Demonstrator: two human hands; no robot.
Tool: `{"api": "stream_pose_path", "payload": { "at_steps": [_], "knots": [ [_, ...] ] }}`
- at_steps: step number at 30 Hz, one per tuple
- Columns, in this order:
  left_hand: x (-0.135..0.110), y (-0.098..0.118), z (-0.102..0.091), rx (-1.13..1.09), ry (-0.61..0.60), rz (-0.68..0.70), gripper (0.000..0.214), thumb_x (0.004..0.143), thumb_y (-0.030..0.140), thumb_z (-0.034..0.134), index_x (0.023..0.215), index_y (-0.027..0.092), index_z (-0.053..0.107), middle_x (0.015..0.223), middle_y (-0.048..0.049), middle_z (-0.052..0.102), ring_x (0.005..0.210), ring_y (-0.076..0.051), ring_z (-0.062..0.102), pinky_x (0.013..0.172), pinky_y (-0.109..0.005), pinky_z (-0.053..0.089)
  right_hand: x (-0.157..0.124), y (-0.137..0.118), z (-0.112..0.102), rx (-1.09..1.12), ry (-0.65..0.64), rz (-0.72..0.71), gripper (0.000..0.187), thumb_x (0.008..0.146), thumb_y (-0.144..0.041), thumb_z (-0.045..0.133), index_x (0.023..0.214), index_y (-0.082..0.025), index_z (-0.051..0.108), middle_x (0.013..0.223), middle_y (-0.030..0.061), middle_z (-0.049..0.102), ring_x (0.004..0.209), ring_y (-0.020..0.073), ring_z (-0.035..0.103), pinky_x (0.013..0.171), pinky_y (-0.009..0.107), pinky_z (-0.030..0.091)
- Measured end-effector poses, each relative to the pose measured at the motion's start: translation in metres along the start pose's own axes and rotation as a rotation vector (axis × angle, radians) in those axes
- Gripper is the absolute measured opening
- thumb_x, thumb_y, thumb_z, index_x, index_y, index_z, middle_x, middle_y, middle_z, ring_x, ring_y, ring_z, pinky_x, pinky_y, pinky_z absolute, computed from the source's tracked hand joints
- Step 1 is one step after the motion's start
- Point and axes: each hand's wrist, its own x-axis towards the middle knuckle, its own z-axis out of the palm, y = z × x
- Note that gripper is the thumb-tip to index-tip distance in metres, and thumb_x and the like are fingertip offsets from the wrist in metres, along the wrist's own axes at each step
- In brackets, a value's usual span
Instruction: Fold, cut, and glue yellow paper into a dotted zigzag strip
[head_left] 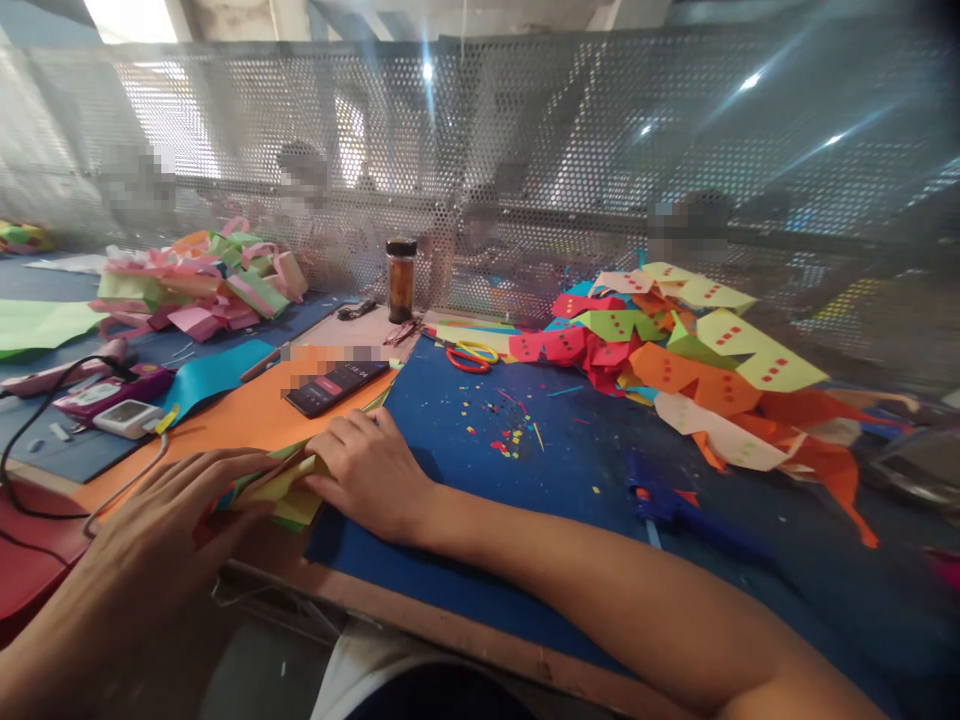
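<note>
Both my hands hold a small stack of folded coloured paper, mostly yellow with green and orange edges, at the table's front edge. My left hand grips its left end, fingers over the top and thumb beneath. Around the upper right part of the paper curl the fingers of my right hand, which rests at the border of an orange sheet and a blue mat. A phone with a lit screen lies just beyond my right hand.
Red-and-yellow-handled scissors and a dark-lidded jar stand farther back. Paper scraps dot the mat. At right are a blue glue gun and cut paper shapes; at left, a pink-green paper heap and cables. Perforated metal closes the back.
</note>
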Motion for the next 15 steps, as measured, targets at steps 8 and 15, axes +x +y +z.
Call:
{"api": "stream_pose_path", "payload": {
  "at_steps": [8, 15],
  "knots": [
    [0.01, 0.015, -0.003, -0.005, 0.133, -0.018, 0.031, 0.097, 0.052, 0.041, 0.11, 0.032, 0.06, 0.099, -0.0012, 0.073, 0.092, -0.025, 0.067, 0.079, -0.036, 0.048, -0.008, -0.005, -0.017, 0.137, 0.103, 0.001, 0.024, 0.102, -0.036, 0.042, 0.1, -0.018, 0.058, 0.103, 0.0041, 0.066, 0.098, 0.0197, 0.055, 0.083, 0.035, 0.036],
    [0.017, 0.023, -0.011, 0.011, 0.142, -0.022, 0.037, 0.096, 0.057, 0.037, 0.102, 0.03, 0.062, 0.087, 0.0015, 0.073, 0.075, -0.02, 0.067, 0.068, -0.03, 0.049, -0.004, -0.008, -0.008, 0.141, -0.2, 0.098, 0.037, 0.083, -0.047, 0.064, 0.102, -0.016, 0.059, 0.108, 0.0097, 0.066, 0.1, 0.0274, 0.057, 0.079, 0.041, 0.043]
  ]
}}
